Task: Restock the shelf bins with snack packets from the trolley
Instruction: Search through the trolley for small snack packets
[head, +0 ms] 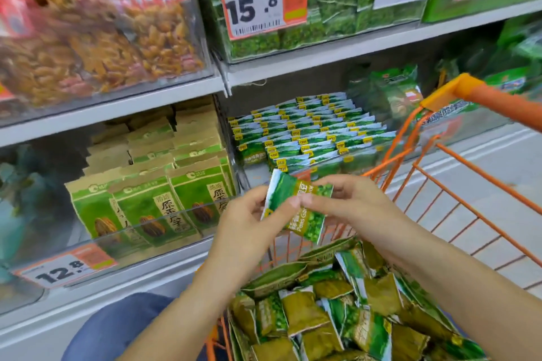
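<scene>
Snack packets [296, 208] "Peas Garlic" | pinched by left hand [249, 223], right hand [349, 205] fingers | tags "15.8", "12.8"

Both hands [252, 214] [349, 202] pinch green packets [296, 202] above the trolley [457, 184].

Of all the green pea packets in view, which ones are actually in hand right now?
The green pea packets held up between the left hand and right hand, above the trolley. The others lie loose in the trolley or stand in rows in the shelf bin.

Both forearms reach to mid-frame; left hand [249, 215] and right hand [349, 202] meet, fingers curled, pinching.
</scene>
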A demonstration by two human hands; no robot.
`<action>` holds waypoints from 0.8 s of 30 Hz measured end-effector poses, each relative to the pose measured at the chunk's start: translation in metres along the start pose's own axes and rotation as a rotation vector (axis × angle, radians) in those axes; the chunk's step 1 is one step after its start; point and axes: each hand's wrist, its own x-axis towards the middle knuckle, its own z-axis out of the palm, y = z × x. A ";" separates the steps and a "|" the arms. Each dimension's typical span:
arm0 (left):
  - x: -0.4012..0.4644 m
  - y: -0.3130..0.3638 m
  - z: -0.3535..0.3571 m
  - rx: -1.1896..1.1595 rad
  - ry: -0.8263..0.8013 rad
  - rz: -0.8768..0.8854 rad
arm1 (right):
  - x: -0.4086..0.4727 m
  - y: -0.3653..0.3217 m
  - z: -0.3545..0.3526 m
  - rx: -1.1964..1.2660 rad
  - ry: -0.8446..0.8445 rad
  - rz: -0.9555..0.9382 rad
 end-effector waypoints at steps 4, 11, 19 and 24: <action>0.043 0.009 -0.025 0.750 0.240 0.422 | 0.037 0.018 -0.013 -0.734 0.177 -0.288; 0.123 0.019 -0.015 1.839 0.173 0.479 | 0.055 0.058 -0.026 -1.115 0.106 -0.339; 0.201 0.017 0.009 1.855 -0.273 -0.052 | 0.055 0.055 -0.025 -1.101 0.104 -0.346; 0.217 -0.003 0.007 1.797 -0.421 -0.173 | 0.054 0.052 -0.026 -1.106 0.093 -0.370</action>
